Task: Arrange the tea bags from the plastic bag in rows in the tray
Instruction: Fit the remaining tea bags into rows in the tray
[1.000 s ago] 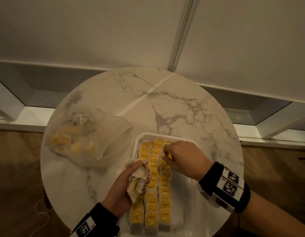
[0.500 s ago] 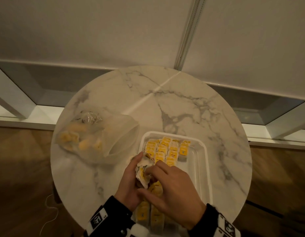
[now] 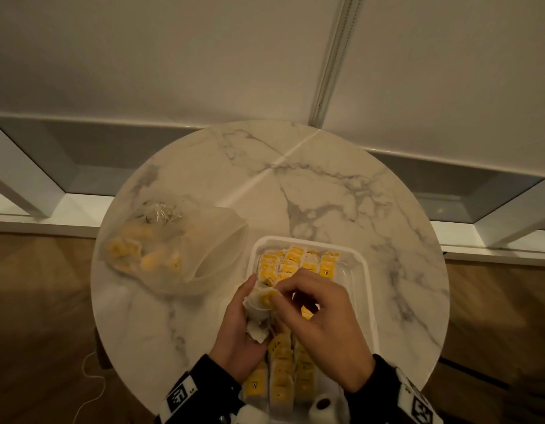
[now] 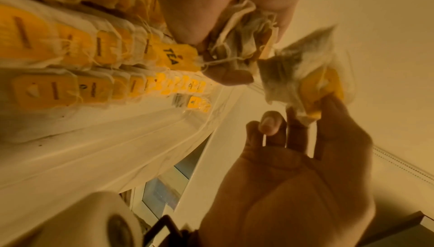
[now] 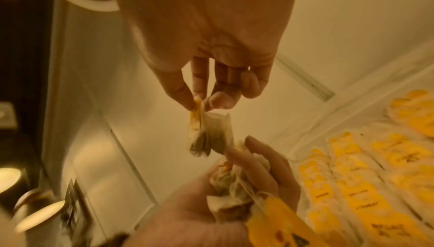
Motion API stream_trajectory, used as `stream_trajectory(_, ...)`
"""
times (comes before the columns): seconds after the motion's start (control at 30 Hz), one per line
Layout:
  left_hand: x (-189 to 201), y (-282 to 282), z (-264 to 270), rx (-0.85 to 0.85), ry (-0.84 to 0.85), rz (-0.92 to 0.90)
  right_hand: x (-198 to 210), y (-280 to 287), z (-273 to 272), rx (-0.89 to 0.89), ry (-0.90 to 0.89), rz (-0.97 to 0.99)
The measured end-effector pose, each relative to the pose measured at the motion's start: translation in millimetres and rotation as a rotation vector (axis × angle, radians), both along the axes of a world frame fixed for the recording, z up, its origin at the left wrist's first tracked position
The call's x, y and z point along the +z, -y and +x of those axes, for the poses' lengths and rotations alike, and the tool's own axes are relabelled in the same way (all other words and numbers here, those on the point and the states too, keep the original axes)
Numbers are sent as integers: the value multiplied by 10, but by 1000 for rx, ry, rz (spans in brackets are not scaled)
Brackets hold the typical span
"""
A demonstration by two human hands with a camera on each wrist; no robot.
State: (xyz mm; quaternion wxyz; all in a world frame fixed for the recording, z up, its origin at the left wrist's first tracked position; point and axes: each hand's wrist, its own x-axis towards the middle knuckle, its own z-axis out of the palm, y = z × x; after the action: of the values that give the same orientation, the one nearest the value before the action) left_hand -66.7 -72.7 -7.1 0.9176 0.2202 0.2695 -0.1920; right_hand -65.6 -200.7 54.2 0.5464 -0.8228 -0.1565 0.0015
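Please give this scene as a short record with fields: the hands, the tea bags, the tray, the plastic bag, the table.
left hand: grips a bunch of tea bags
right hand: pinches one tea bag by its yellow tag, just above the bunch
tray: white, holds rows of yellow-tagged tea bags; right side mostly bare
plastic bag: lies left of the tray, open, some tea bags inside
table: round, marble pattern
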Motion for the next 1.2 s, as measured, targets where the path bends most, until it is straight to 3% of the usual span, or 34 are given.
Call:
stream_trajectory(0.13,-18,20,2,-27,24,27,21,143,101,-18,-175,234)
stream_trajectory(0.27,19,32,-25,-106,42,40,19,283,185,-39,-237,356)
stream_trajectory(0.63,141,61,-54,-274,109,91,3,359,220,-78,-300,335)
stream_trajectory(0.9,154,78,-54,-214,57,76,26,419,248,-101,-281,289)
stream_trajectory(1.2,94,75,-46,-185,33,16,134,574,333,-166,-209,377)
